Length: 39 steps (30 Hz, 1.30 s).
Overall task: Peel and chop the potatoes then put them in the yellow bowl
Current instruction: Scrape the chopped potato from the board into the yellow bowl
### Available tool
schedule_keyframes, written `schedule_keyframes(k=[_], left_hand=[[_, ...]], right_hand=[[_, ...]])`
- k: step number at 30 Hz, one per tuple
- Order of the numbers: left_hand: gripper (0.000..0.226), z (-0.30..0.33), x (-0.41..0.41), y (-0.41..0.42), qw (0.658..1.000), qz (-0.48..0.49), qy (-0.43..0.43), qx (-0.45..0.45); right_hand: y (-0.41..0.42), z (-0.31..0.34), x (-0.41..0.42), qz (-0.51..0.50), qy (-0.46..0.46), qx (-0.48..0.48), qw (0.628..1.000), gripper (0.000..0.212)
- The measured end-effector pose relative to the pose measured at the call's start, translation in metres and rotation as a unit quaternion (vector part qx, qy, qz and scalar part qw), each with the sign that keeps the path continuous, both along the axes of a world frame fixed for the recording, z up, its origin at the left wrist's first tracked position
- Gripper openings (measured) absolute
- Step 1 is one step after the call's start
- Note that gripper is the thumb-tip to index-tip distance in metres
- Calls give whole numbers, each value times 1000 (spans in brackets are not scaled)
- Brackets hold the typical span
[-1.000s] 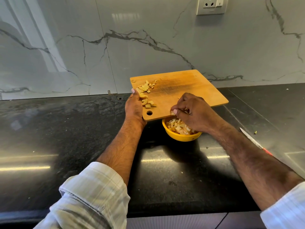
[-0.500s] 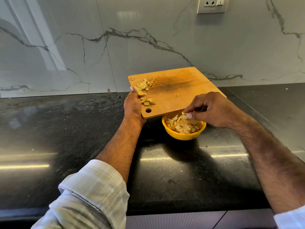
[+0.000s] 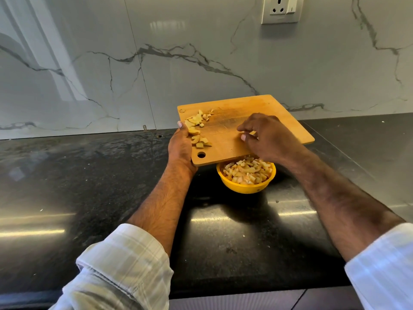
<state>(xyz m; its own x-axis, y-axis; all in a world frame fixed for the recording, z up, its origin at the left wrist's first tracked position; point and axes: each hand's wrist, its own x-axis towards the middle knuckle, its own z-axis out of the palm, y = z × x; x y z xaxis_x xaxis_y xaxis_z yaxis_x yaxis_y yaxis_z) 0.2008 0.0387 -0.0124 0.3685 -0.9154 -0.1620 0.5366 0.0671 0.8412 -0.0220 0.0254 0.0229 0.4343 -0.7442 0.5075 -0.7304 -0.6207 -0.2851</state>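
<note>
Yellow bowl [image 3: 245,185] mostly full of chopped potato; near done.
Left hand [image 3: 181,147] grips tilted cutting board [image 3: 263,108]; right hand [image 3: 266,136], fingers curled, sweeps; leftover pieces [image 3: 197,128] remain at left.

The right hand [image 3: 271,137] is off the yellow bowl [image 3: 245,186], where it hovered half a second ago, and now sits up on the cutting board [image 3: 225,139], its curled fingers [image 3: 243,137] resting on the wood near the middle and touching a small potato piece. The chopped potatoes in the bowl [image 3: 247,172], partly covered by that hand a second ago, now show in full below and behind the fingers. The knife seen on the table a second ago, right of the forearm, is out of view.
</note>
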Motion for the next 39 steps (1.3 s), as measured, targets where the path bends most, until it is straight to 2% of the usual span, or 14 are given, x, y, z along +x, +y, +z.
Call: schedule_keyframes(k=[3, 6, 8, 11, 15, 24, 28, 35, 39], left_hand=[[43, 0, -1, 0, 1000, -4, -7, 3], [43, -1, 0, -1, 1000, -7, 5, 6], [43, 0, -2, 0, 1000, -17, 16, 5], [41, 5, -5, 3, 998, -34, 43, -11], [41, 4, -4, 2, 995, -52, 76, -26], [44, 0, 0, -3, 994, -83, 68, -11], [49, -1, 0, -3, 991, -98, 88, -17], [46, -4, 4, -6, 994, -91, 55, -5], [43, -7, 3, -9, 996, -77, 51, -4]], right_hand=[[3, -4, 14, -14, 74, -27, 997, 29], [11, -1, 24, 22, 16, -22, 999, 32], [10, 2, 31, 52, -16, 0, 999, 56], [4, 6, 49, 86, 31, 12, 996, 91], [-7, 8, 70, 76, 80, 10, 994, 107], [-25, 9, 78, -14, 35, -39, 999, 82], [-28, 10, 82, 36, 50, -43, 997, 85], [-40, 18, 91, -20, 49, -29, 998, 81], [-44, 22, 94, 46, 56, -34, 997, 71]])
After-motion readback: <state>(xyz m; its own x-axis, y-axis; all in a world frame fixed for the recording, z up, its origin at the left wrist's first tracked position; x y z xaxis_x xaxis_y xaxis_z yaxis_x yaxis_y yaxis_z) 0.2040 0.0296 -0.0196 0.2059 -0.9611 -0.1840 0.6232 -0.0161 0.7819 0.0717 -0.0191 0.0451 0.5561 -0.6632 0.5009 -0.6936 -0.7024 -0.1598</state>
